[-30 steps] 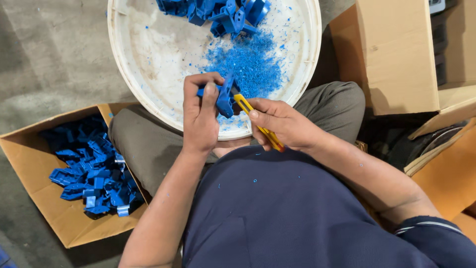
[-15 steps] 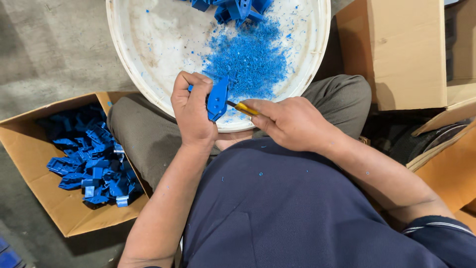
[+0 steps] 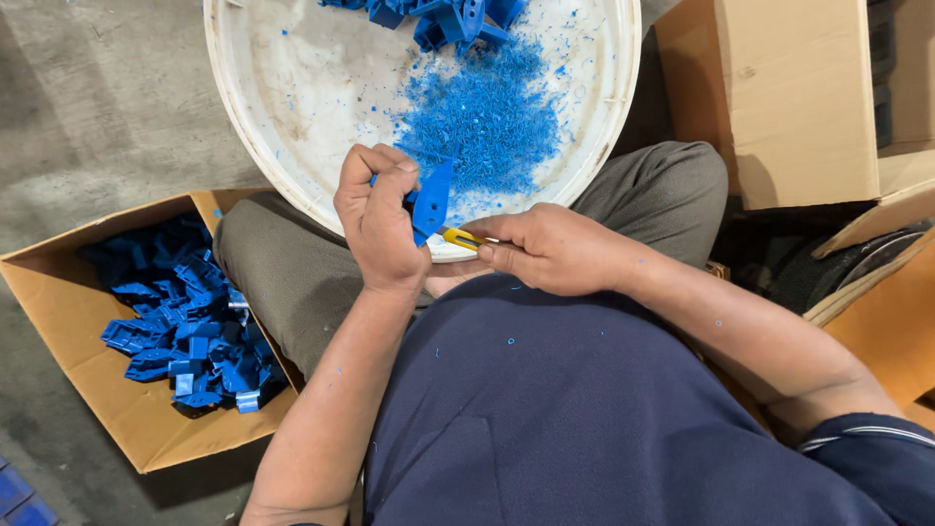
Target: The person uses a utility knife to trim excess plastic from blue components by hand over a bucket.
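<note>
My left hand [image 3: 375,219] grips a small blue plastic part [image 3: 431,200] over the near rim of a round white tub lid [image 3: 292,117]. My right hand [image 3: 541,248] holds a yellow utility knife [image 3: 462,238] with its tip against the lower edge of the part. A heap of blue plastic shavings [image 3: 487,122] lies on the lid just beyond my hands. More blue parts [image 3: 448,18] sit at the lid's far edge.
An open cardboard box [image 3: 88,390] at my left holds several blue plastic parts [image 3: 190,336]. Closed cardboard boxes [image 3: 789,97] stand at the right. Grey concrete floor [image 3: 97,107] lies at the upper left. My knees in grey trousers [image 3: 292,282] flank the lid.
My hands have stayed over the lid's near rim. The blue part has turned in my left hand, and the knife has dropped from beside it to beneath it.
</note>
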